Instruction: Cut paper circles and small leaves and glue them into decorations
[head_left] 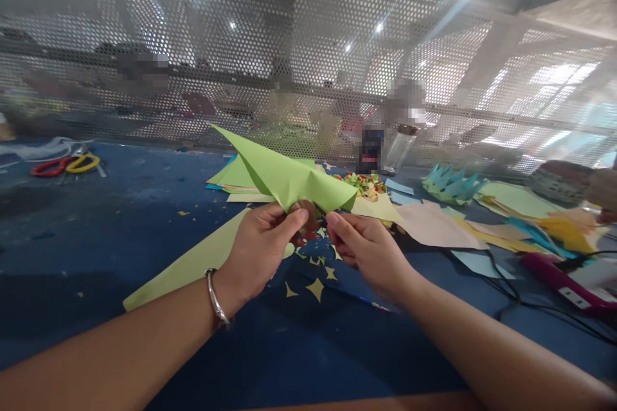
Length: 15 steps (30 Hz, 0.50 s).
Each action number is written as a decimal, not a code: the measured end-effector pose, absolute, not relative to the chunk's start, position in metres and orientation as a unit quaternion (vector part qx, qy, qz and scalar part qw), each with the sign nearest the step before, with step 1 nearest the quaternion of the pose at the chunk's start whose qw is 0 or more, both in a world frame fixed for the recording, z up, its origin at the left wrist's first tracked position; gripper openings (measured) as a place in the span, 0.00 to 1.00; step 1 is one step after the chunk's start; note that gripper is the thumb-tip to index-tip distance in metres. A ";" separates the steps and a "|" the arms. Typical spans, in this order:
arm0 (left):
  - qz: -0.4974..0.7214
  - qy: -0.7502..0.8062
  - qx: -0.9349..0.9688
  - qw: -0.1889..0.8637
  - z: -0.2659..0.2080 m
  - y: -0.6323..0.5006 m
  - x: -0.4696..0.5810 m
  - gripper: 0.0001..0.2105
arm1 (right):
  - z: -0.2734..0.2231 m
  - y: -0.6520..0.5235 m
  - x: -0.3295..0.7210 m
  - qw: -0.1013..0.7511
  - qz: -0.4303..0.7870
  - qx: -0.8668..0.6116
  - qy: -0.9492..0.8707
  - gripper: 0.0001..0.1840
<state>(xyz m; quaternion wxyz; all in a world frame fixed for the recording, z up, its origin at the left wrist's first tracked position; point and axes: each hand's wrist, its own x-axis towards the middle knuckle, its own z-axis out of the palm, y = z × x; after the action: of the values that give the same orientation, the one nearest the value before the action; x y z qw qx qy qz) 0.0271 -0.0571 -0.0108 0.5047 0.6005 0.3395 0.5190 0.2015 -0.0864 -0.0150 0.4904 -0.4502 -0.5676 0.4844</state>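
A sheet of light green paper [294, 176], bent and pointed at its upper left, is held up above the table. My left hand [263, 247] pinches its lower edge, with the thumb on a round brownish thing [303, 213] that I cannot identify. Close beside it, my right hand [369, 247] is closed at the paper's lower right edge. Something small and dark shows at its fingertips, too hidden to name. Under the hands lie pale paper scraps [315, 289] with curved sides. A pale green sheet [187, 260] rests partly beneath my left hand and forearm.
Red- and yellow-handled scissors [67, 165] lie at the left. Behind the hands are stacked coloured papers [231, 176] and a heap of colourful scraps [364, 185]. A glass bottle [401, 149], blue paper crown [453, 183], power strip [569, 282] and black cables [511, 298] occupy the right.
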 end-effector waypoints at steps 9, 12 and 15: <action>0.527 0.359 0.612 0.467 -0.013 -0.052 0.025 0.09 | -0.016 -0.089 0.201 0.486 0.489 -0.454 -0.564 0.27; 0.502 0.369 0.662 0.417 -0.010 -0.051 0.022 0.11 | -0.015 -0.088 0.200 0.484 0.492 -0.456 -0.561 0.27; 0.475 0.392 0.714 0.332 -0.007 -0.052 0.018 0.15 | -0.015 -0.088 0.200 0.486 0.497 -0.459 -0.553 0.27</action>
<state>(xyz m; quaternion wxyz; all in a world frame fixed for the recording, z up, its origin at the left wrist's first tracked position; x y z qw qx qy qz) 0.0182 -0.0519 -0.0073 0.3322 0.7141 0.3924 0.4751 0.2000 -0.0877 -0.0149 0.4862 -0.4587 -0.5531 0.4973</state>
